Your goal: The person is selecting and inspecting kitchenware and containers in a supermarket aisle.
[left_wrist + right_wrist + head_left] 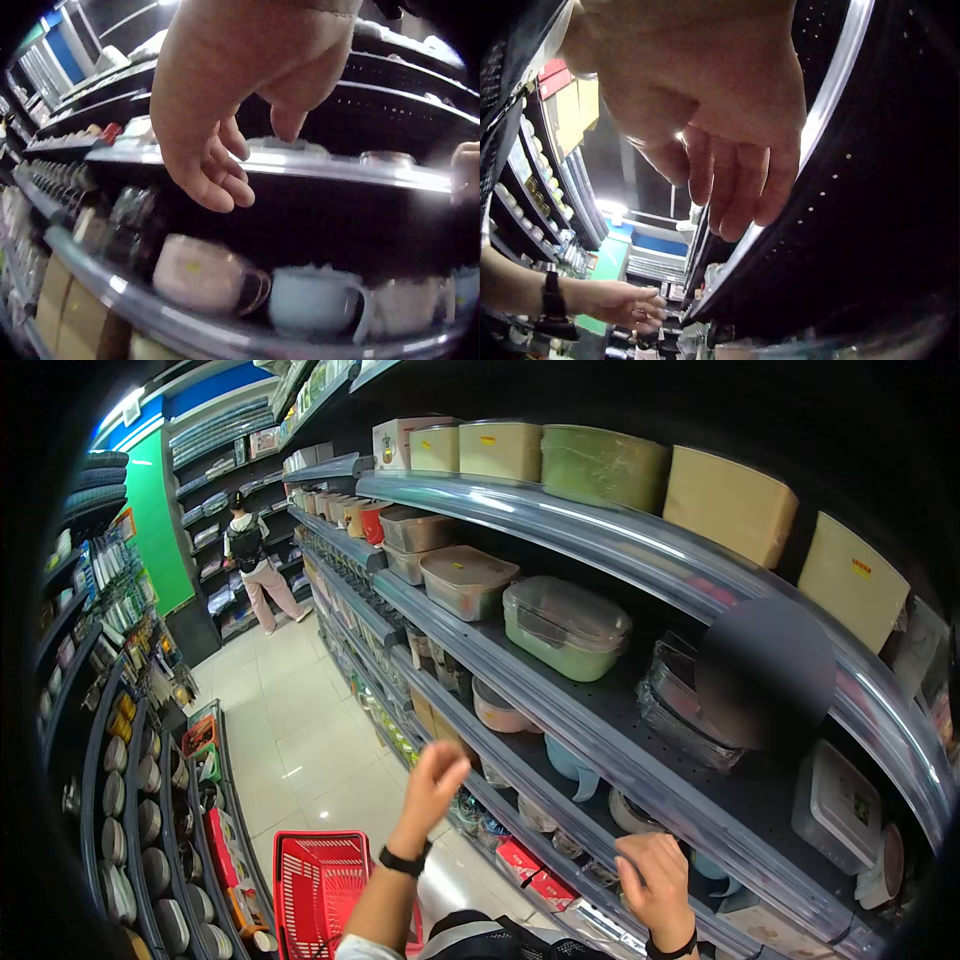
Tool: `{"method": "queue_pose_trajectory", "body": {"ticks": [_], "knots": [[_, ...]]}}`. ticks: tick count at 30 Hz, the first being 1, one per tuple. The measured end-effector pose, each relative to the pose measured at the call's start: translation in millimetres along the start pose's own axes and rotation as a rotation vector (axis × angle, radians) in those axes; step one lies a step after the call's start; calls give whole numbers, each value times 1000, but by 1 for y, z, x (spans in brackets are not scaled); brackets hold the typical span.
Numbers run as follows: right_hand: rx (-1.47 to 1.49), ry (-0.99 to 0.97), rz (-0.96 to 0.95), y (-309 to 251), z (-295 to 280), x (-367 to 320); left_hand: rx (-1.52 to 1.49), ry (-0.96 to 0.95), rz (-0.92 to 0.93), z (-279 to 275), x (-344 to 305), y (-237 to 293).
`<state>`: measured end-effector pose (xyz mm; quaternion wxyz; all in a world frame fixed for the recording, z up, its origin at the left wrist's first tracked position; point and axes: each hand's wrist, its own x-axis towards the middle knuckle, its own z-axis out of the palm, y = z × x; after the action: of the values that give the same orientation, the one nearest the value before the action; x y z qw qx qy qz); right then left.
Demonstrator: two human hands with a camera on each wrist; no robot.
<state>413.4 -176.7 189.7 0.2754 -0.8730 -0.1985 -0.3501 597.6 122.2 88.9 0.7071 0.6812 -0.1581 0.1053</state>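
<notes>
My left hand (436, 785) hangs in the air before the shelves, its fingers loosely bent around nothing. In the left wrist view that hand (247, 82) is above a pale pink mug (196, 274) and a light blue mug (315, 301) on a lower shelf. My right hand (656, 878), farther right, is near a shelf's front edge with nothing in its grasp. Its fingers (739, 187) droop in the right wrist view, overlapping the shelf edge. Nearest on the shelf above are a green lidded food container (565, 635) and clear plastic containers (690, 705).
A red shopping basket (322, 860) stands on the tiled floor (315, 760) at lower left. Cream bins (730, 500) and a green bin (603, 468) line the top shelf. Another person (255, 555) stands at the aisle's far end. Stocked racks (150, 830) run along the left.
</notes>
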Motion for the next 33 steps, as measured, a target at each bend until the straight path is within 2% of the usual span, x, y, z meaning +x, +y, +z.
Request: {"method": "queue_pose_trajectory", "body": {"ticks": [3, 4, 5, 8, 9, 10, 11, 13, 14, 18, 21, 23, 24, 25, 27, 28, 30, 31, 33], "knots": [[25, 116, -100, 2, -20, 15, 8, 51, 184, 23, 49, 68], [4, 148, -93, 1, -30, 19, -26, 32, 178, 36, 58, 95], [-31, 192, -83, 2, -39, 21, -23, -20, 212, 48, 66, 113], [-81, 399, 108, 3, -57, 23, -34, -243, 250, 93, 80, 153], [-118, 470, 190, 2, -61, 26, -60, -324, 274, 108, 84, 158], [-178, 429, 272, 7, -65, 23, -59, -401, 258, 122, 89, 159], [-190, 447, 276, 11, -64, 26, -31, -464, 240, 135, 92, 166], [-220, 501, 425, 16, -62, 37, 105, -465, 367, 159, 103, 163], [-212, 461, 463, 17, -62, 38, 72, -511, 298, 168, 107, 168], [-285, 461, 399, 18, -54, 54, 126, -594, 348, 179, 124, 179], [-280, 465, 462, 26, -48, 57, 337, -566, 535, 163, 150, 197], [-337, 467, 480, 29, -44, 58, 441, -569, 571, 148, 170, 201], [-394, 466, 488, 31, -41, 59, 363, -574, 505, 143, 183, 190], [-388, 465, 490, 32, -39, 61, 318, -603, 514, 137, 186, 198], [-486, 436, 537, 32, -37, 62, 519, -539, 647, 125, 205, 188], [-466, 429, 534, 33, -36, 61, 522, -545, 647, 125, 206, 186], [-488, 418, 550, 32, -35, 62, 369, -621, 438, 131, 205, 183], [-512, 403, 558, 32, -34, 63, 367, -627, 440, 139, 202, 181], [-545, 399, 561, 31, -33, 64, 392, -700, 585, 162, 191, 174]]}}
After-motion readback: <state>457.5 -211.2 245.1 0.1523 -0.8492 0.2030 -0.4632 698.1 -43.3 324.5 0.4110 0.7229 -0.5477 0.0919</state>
